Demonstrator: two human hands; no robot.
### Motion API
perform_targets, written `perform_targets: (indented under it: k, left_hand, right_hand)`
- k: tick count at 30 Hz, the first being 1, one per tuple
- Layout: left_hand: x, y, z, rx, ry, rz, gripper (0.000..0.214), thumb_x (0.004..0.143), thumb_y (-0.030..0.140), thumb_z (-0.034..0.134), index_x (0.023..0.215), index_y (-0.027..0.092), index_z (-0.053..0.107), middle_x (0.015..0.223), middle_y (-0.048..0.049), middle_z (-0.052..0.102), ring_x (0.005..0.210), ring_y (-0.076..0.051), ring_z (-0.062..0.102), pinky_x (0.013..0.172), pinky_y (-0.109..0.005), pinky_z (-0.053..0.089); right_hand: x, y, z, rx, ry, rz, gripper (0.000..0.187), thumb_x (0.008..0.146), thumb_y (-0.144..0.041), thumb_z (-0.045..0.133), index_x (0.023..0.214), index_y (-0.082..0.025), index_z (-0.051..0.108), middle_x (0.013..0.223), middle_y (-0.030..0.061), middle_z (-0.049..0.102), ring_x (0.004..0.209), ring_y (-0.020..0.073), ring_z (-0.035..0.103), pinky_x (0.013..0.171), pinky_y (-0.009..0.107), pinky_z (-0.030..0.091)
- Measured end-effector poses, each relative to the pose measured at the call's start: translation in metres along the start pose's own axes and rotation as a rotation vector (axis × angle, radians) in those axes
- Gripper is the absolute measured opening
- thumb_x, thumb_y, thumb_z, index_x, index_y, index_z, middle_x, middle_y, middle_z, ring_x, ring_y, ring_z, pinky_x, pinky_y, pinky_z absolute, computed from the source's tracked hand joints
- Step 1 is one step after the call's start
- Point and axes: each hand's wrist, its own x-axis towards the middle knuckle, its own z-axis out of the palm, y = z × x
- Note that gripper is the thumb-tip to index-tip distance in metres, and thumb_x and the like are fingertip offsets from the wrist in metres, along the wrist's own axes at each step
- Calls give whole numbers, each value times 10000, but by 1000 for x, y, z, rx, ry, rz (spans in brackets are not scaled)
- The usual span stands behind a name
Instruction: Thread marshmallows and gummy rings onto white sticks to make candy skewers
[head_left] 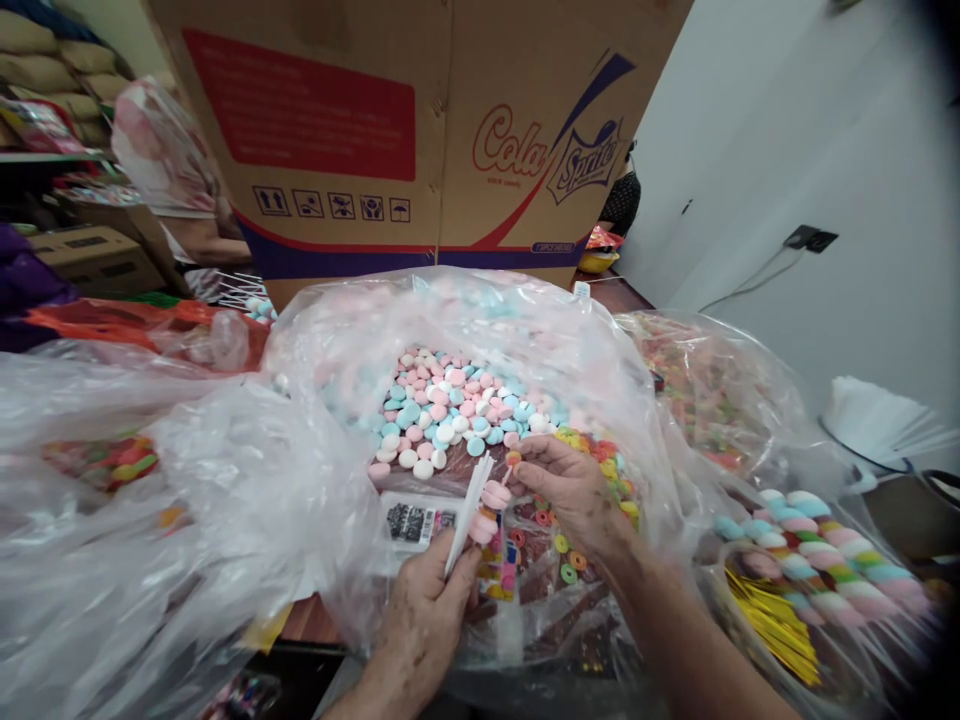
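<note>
My left hand [431, 605] is closed around a bundle of thin white sticks [471, 505]. Pink marshmallow pieces [484, 525] sit against the bundle at its right side; whether they are threaded on a stick I cannot tell. The fingertips of my right hand [574, 495] pinch a small orange candy [513, 458] just right of the stick tops. Behind both hands lies a heap of pink, blue and white round candies [450, 405] in a clear plastic bag [600, 350]. Colourful ring gummies [564, 560] lie under and beside my right hand.
A large cardboard box [337, 215] stands upright behind the bag. Finished-looking candy skewers [832, 550] and gold twist ties [776, 620] rest at the right. Crumpled plastic bags [240, 480] cover the left side. A flat clear pack [412, 522] lies beside the sticks. Another person [202, 235] is at the left.
</note>
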Motion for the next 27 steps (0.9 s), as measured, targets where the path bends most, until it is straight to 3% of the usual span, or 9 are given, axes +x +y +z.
perform_targets:
  k: [4,8,12,17,21,24,27]
  left_hand:
    - [-2,7,-1,61,22,20,312,864,440,515,667,211,596,491,54,468,469,-145,438,463,-240,350]
    - [-2,6,-2,93,26,37,340,871,456,510,633,218,562,507,49,486,485,-146,447,482,-247,337]
    - [-1,5,-2,71,25,37,354,873,442,502,593,226,520,499,51,470,483,-147,443,478,-252,323]
    - [-1,4,-2,71,39,34,344,888,466,507,663,214,577,501,53,481,469,-141,422,462,-253,298]
    - [0,1,-1,0,49,-3,346,873,493,539,688,205,587,494,57,475,453,-129,412,440,-234,341]
    - [0,-1,2,-173,59,-38,341,843,519,581,711,205,596,491,70,457,432,-122,398,426,-232,401]
    - [0,-3,4,-247,92,-47,381,824,549,606,652,211,574,460,84,415,389,-104,346,383,-219,373]
  right_hand:
    - [-3,2,-2,-65,-43,-66,235,688,-327,807,839,-192,688,742,-8,673,661,129,621,633,241,497]
    - [-7,1,-6,-369,-49,-287,104,826,-260,670,907,-214,716,859,12,684,795,153,635,738,270,501]
    - [-13,-1,-6,-656,-146,-503,187,926,-188,541,973,-215,720,935,36,699,887,164,639,817,281,497]
    - [-21,4,-1,-796,-215,-617,283,978,-167,436,1055,-189,707,929,70,673,866,165,637,773,272,504]
    - [-19,-1,-3,-785,-277,-552,291,984,-214,430,1073,-192,706,981,70,708,897,174,662,793,277,510]
    - [-5,-11,-13,-775,-108,-358,308,975,-268,451,1200,-200,649,967,41,735,833,172,681,749,272,514]
    - [15,-22,-22,-1007,56,-286,272,944,-255,469,1115,-200,674,966,49,734,826,195,665,750,292,489]
